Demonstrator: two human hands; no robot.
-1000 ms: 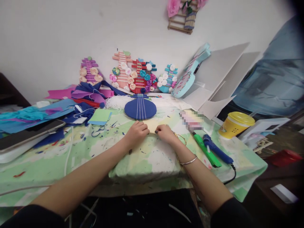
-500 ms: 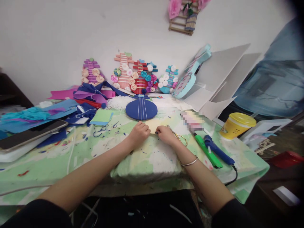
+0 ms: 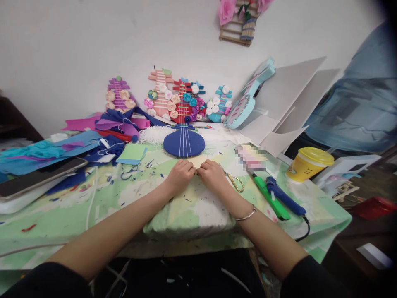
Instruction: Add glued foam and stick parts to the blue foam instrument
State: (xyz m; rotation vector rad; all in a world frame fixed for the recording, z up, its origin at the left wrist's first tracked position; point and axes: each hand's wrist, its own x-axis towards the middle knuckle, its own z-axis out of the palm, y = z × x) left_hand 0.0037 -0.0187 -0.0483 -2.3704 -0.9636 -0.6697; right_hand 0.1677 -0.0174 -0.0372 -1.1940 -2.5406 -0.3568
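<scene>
Cream sheet, pinched by both hands, just below blue guitar.
Left hand (image 3: 180, 173) and right hand (image 3: 211, 174) closed on cream sheet (image 3: 198, 161), below blue guitar (image 3: 184, 142); scissors (image 3: 235, 181) right of it. Risks, judged: uneven pressure creases sheet; forward slide knocks guitar.

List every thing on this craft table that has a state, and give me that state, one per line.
Left hand: closed, pressing on the cream sheet.
Right hand: closed, on the same sheet, next to the left.
Cream sheet: flat, mostly hidden by the hands.
Scissors: lying on the table, unheld.
Yellow cup: upright, lid on.
Blue glue gun: lying down, cord attached.
Green cutter: lying flat.
</scene>
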